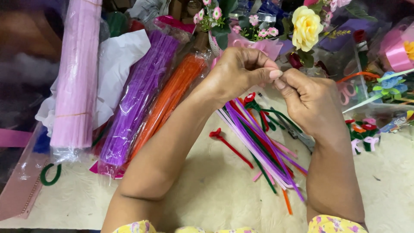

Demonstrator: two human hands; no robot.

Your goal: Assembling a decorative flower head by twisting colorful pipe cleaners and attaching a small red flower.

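From my feed I'm looking down at two bare forearms, uncovered from wrist to elbow. No watch, no bracelet, no ring that I can make out on the left hand (239, 71) or the right hand (311, 101). Fingernails come through now: short, neatly rounded, a pale natural finish on the two thumbs I can see. At the bottom edge, clothing shows: a yellow fabric with a small floral print, pink and purple blossoms scattered across it, showing as the left sleeve (138, 227) and the right sleeve (332, 224). Both sleeves end above the elbow, loose at the hem. The fabric looks light and soft.
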